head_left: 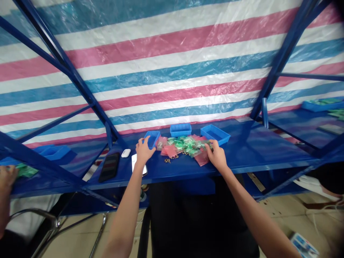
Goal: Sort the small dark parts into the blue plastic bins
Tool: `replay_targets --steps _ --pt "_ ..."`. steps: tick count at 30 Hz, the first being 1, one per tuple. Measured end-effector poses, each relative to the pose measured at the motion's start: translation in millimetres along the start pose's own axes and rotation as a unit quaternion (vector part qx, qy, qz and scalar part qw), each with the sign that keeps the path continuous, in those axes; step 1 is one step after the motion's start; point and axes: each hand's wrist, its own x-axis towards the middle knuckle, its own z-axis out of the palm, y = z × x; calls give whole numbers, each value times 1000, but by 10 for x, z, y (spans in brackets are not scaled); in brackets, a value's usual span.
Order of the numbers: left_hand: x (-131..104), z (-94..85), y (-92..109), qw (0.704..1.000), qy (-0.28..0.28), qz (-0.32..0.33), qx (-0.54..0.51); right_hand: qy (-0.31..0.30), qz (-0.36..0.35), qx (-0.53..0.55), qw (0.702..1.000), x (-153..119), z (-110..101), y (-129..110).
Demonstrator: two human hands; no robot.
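Reaching forward, the left hand [145, 150] is gripping a bin [153, 137]; the right hand [216, 155], also outstretched, is pinching a bag [199, 144].

The blue bench [255, 147] carries blue trays [180, 133] towards its rear, a heaped spread of red and green packets [185, 144], loose small metal parts [167, 161] and, leftward, a black phone [109, 167], a white case [125, 153] and a white-screened phone [133, 160] (partly hidden)

Pink, white and blue stripes band the tarpaulin [172, 64]. The bench [249, 148] is deep blue, the trays [180, 134] (a shade brighter) also blue; the plastic bags [171, 149] are green and pink, the smartphone [109, 167] black, the earbud case [125, 153] white.
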Motion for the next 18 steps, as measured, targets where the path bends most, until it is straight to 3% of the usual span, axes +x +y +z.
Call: replay_targets --steps 3,5,9,13,15,18 --pt "-75 -17 47 1000 -8 9 9 -3 -4 40 999 100 2 -49" --pt "-166 -14 124 999 17 27 14 -5 -24 37 999 284 38 -127" --pt "-440 43 403 991 101 88 -16 -23 -70 -5 997 910 248 -368" --pt "-634 200 650 984 90 142 -63 -101 -58 -91 989 1412 554 -574" --pt "-658 295 690 983 80 155 -64 -136 -61 -126 981 1465 654 -605" --pt "-651 408 671 982 68 164 -65 -141 -89 -126 978 1336 668 -558"
